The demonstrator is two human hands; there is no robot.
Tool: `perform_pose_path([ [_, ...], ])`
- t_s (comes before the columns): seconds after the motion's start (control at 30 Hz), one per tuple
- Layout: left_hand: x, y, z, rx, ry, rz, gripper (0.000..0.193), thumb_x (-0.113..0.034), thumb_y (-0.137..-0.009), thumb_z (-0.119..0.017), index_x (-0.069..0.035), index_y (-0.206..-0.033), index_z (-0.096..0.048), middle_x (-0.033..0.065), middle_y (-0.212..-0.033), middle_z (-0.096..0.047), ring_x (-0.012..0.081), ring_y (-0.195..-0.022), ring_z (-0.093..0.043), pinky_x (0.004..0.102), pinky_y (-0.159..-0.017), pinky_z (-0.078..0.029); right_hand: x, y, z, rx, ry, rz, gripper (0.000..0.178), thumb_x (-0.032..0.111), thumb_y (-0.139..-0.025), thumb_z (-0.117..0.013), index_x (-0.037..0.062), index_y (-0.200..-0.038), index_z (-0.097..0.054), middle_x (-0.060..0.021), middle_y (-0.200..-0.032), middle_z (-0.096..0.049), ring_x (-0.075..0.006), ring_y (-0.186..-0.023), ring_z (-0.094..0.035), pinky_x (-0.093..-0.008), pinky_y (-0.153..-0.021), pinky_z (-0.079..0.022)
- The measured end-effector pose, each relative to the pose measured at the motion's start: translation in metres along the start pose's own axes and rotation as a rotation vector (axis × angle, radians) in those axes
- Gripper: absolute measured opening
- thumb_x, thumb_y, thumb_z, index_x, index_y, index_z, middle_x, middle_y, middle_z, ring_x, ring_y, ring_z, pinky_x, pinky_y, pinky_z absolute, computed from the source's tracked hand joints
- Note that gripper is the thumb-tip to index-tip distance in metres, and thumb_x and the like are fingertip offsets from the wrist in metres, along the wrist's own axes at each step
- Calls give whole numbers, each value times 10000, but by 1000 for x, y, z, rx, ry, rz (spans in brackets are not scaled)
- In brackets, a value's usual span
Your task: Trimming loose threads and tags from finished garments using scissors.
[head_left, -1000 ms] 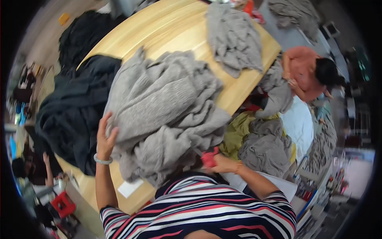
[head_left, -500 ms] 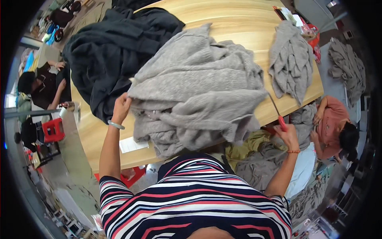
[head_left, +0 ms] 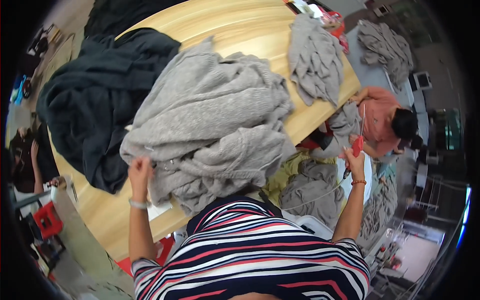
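Observation:
A heap of grey knitted sweaters (head_left: 215,115) lies rumpled on the wooden table (head_left: 245,22) in front of me. My left hand (head_left: 140,170) is at the heap's near left edge. Motion smears its fingers, so whether they grip the knit does not show. Out to the right, past the table's edge, my right hand (head_left: 354,159) is closed round a red air blow gun (head_left: 357,144). Its long thin metal nozzle points up and away from me, and a thin hose (head_left: 320,198) trails from it toward my waist.
Dark garments (head_left: 100,100) are piled left of the heap. A smaller grey knit (head_left: 315,60) lies at the table's far right. Grey and yellow garments (head_left: 312,187) sit below the right edge. A person in a pink top (head_left: 382,120) works at right; a red stool (head_left: 47,220) stands left.
The view has swung to the right. My right hand has turned the blow gun's nozzle away from the sweaters to point upward. My left hand has shifted nearer me along the heap's edge.

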State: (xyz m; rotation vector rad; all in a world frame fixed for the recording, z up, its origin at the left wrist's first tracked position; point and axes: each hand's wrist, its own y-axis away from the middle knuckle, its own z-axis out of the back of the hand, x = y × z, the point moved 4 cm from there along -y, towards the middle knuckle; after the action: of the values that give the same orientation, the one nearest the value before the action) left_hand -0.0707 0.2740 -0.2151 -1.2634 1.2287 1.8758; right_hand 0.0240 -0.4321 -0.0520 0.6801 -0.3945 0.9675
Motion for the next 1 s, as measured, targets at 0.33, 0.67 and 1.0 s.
perform_pose_path([
  [0.33,24,21,-57,30,745,317,141,-189,-908,-617,-120,-1014,-554,15,-935,-620,132,-888,-584,313,-778,-485,166,-19,-220,85,145,833,533,225,-668,-806,9,-1115,-611,-155,-1075,-659,-309,-1009,-627,-365,-893,-462],
  [0.67,-117,80,-37,161,788,-173,489,-145,-947,-536,-15,-1384,-359,132,-1363,-478,272,-1236,-495,432,-1036,-408,274,-96,-119,150,-133,729,127,119,-803,-593,16,-742,-635,27,-595,-522,-65,-517,-459,-270,-466,-362],
  [1.0,-117,34,-49,17,1128,-197,258,-139,-956,-538,-49,-1197,-550,77,-1191,-614,211,-1110,-586,381,-933,-508,298,-4,-224,271,202,1138,641,472,-703,-785,109,-1200,-606,-115,-802,-647,-262,-662,-619,-369,-615,-498],
])
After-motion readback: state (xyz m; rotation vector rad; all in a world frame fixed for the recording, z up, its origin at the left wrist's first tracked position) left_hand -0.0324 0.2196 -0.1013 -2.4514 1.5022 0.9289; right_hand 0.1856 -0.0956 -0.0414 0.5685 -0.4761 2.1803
